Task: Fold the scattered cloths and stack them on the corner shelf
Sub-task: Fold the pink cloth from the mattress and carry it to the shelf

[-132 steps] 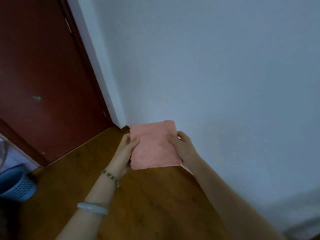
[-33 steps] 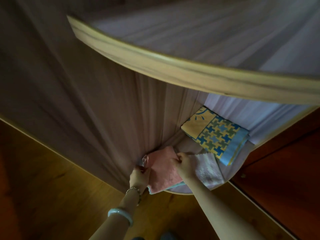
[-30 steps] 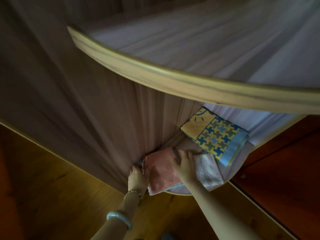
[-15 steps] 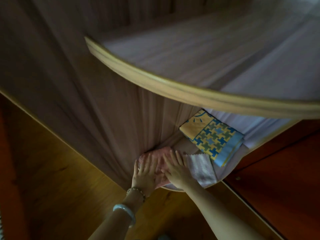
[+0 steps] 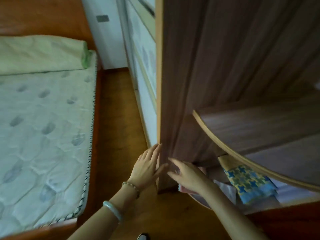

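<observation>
Left hand [image 5: 147,168] is open, fingers straight and a bit spread, nothing in it. Its fingertips are at the front edge of the shelf's side panel [image 5: 173,84]; contact can't be told. A bead bracelet [image 5: 132,186] and a pale bangle [image 5: 112,211] are on that wrist.

Right hand [image 5: 188,177] is blurred, fingers stretched out flat, not curled round anything. It lies over the pink cloth [image 5: 183,189], of which only slivers show past the palm.

The pink cloth sits on the bottom board of the corner shelf [image 5: 200,200], at its left end against the side panel. Just right of it is a white cloth [image 5: 226,187], folded. Further right is a blue-and-yellow patterned cloth [image 5: 247,181], folded, on the same board, partly under the curved rim of the upper shelf [image 5: 242,157].

A bed [image 5: 43,127] with a bare quilted mattress is left of the shelf, with wood floor [image 5: 121,118] between them.
</observation>
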